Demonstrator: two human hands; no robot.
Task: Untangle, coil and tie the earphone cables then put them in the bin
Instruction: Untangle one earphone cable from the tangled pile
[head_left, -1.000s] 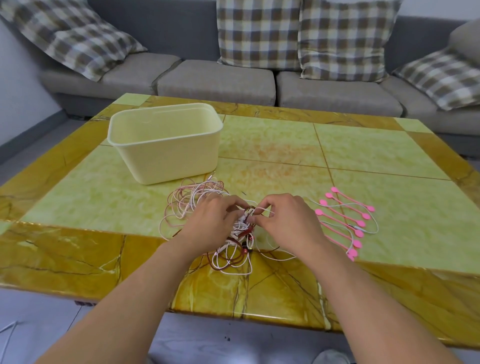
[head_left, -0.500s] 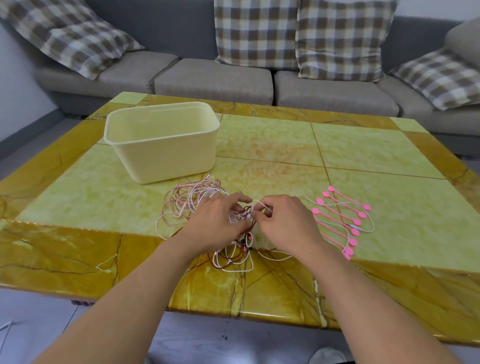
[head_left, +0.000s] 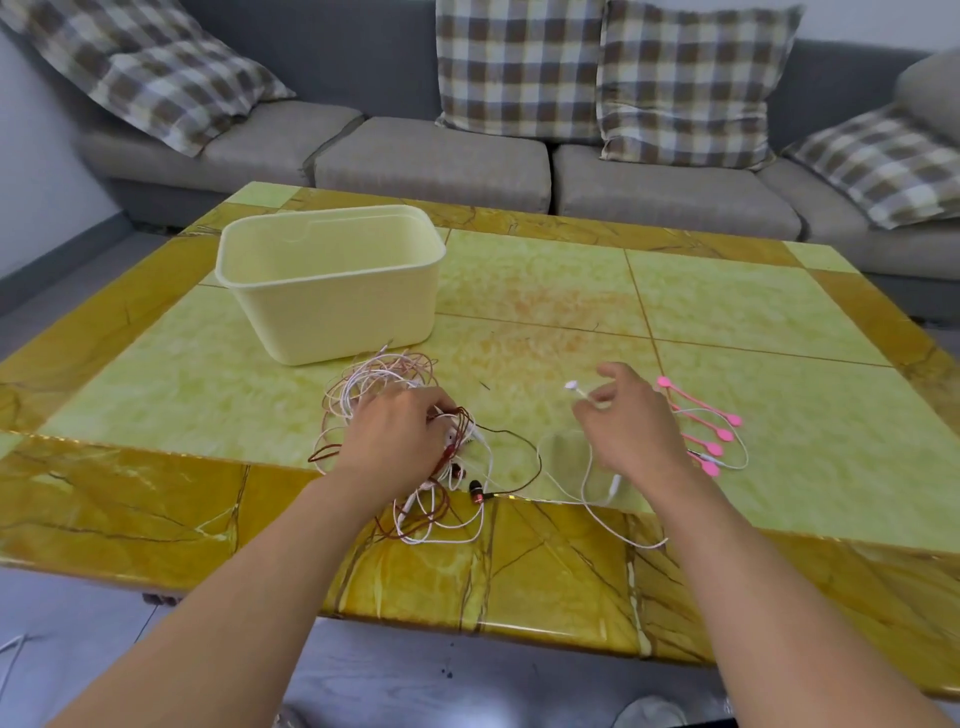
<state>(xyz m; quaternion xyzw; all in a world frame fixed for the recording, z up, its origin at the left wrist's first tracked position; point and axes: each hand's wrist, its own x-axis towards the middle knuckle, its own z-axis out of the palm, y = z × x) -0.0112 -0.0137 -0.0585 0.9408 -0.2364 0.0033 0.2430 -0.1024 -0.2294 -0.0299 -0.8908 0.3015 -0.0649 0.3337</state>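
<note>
The tangle of earphone cables (head_left: 395, 400) sits near the front edge of the marble-patterned table (head_left: 545, 291), just in front of the cream bin (head_left: 332, 291), at about seven o'clock from the table's centre. It's a loose nest of thin loops, white and pale pink strands mixed with dark reddish-brown ones, some spilling toward the front edge. The left hand (head_left: 397, 441) is planted on top of that heap, fingers curled down into the wires and gripping a bunch of them. Off at three o'clock from it, the right hand (head_left: 628, 431) is raised a little above the table, pinching a white earphone cable (head_left: 592, 467) between thumb and fingertips, with the white earbud (head_left: 572, 385) poking out at the hand's ten o'clock. That white strand drops from the hand, loops on the tabletop and trails back toward the pile. A dark earbud with a copper-coloured ring (head_left: 475, 491) lies on the table at five o'clock from the left hand, on a brown wire that arcs away from the heap. At the right hand's three o'clock, partly hidden behind it, lies a fan of pink cable ties (head_left: 717, 431) with round ends. The bin stands upright at eleven o'clock from the tangle; nothing shows inside it from here.
</note>
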